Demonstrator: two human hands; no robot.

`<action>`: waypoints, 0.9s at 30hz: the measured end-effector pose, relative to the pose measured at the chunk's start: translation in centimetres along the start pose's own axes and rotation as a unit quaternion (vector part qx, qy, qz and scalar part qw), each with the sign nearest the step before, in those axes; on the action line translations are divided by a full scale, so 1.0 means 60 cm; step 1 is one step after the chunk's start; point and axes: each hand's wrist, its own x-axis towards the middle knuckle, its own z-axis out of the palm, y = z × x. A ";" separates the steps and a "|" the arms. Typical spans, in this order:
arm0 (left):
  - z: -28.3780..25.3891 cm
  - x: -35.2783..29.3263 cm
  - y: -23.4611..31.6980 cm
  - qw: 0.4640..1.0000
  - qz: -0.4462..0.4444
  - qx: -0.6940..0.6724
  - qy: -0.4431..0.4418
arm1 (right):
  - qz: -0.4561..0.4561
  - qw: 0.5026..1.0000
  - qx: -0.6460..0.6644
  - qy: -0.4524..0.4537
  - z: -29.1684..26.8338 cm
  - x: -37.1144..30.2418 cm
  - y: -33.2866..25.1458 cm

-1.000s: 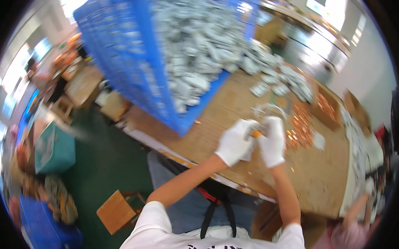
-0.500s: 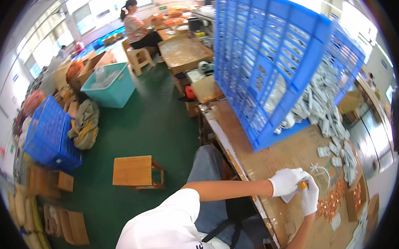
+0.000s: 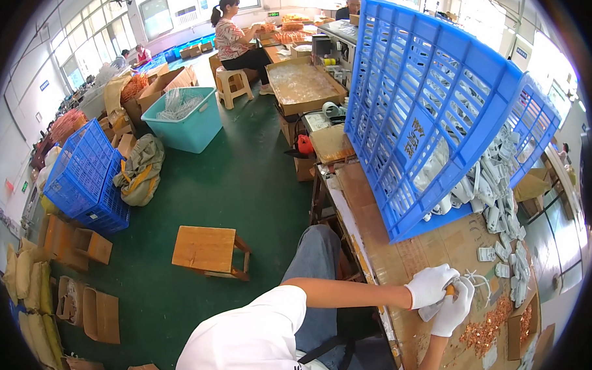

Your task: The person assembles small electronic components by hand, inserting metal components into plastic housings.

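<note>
My left hand (image 3: 432,286), in a white glove, is closed over a pale grey piece (image 3: 428,311) that shows below its fingers. Against it, my right hand (image 3: 454,308), also gloved, grips a tool with a short orange handle (image 3: 450,290); its working end is hidden between the hands. Just beyond lies a loop of white cord (image 3: 480,286). A heap of small copper-coloured metal parts (image 3: 486,327) is spread to the right of my right hand. Several grey plastic parts (image 3: 517,268) trail across the cardboard-covered bench (image 3: 403,253).
A large blue crate (image 3: 430,108), tipped on its side, spills grey parts onto the bench. A small cardboard box (image 3: 515,334) holds more copper-coloured parts. A wooden stool (image 3: 204,248), a turquoise tub (image 3: 188,127) and stacked blue crates (image 3: 87,173) stand on the floor. A person (image 3: 232,40) sits farther off.
The whole view has shifted, so the surroundings sit lower and farther right. My hands stay together over the bench, with the right one drawn closer against the left.
</note>
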 end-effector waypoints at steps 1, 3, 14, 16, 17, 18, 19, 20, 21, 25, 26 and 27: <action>0.002 -0.001 0.000 1.000 0.001 0.005 0.004 | 0.003 1.000 -0.006 -0.004 -0.001 0.000 -0.002; 0.005 0.000 0.001 1.000 0.004 0.011 0.008 | 0.016 1.000 0.002 0.001 -0.004 -0.001 -0.005; 0.006 0.027 0.013 0.996 0.072 0.034 -0.034 | 0.149 0.974 0.173 -0.005 -0.031 0.026 0.033; 0.001 0.023 0.012 0.997 0.064 0.038 -0.037 | 0.167 0.960 0.205 -0.090 -0.039 0.032 0.031; -0.005 0.019 0.009 0.997 0.049 0.043 -0.034 | 0.176 0.958 0.184 -0.136 -0.039 0.038 0.029; -0.012 0.014 0.007 0.997 0.045 0.055 -0.043 | 0.184 0.952 0.163 -0.181 -0.039 0.044 0.023; -0.012 0.014 0.002 0.996 0.049 0.056 -0.047 | 0.235 0.933 0.190 -0.196 -0.043 0.043 0.012; -0.012 0.013 0.000 0.995 0.061 0.063 -0.054 | 0.233 0.934 0.191 -0.193 -0.046 0.043 0.015; -0.013 0.012 -0.001 0.993 0.073 0.069 -0.060 | 0.232 0.927 0.218 -0.198 -0.049 0.040 0.020; -0.016 0.026 0.017 0.986 0.104 0.069 -0.109 | 0.277 0.890 0.330 -0.147 -0.060 0.028 0.013; -0.006 0.032 0.019 0.986 0.108 0.059 -0.110 | 0.238 0.913 0.286 -0.165 -0.068 0.029 0.031; 0.004 0.029 0.017 0.985 0.110 0.047 -0.120 | 0.208 0.931 0.240 -0.180 -0.073 0.026 0.036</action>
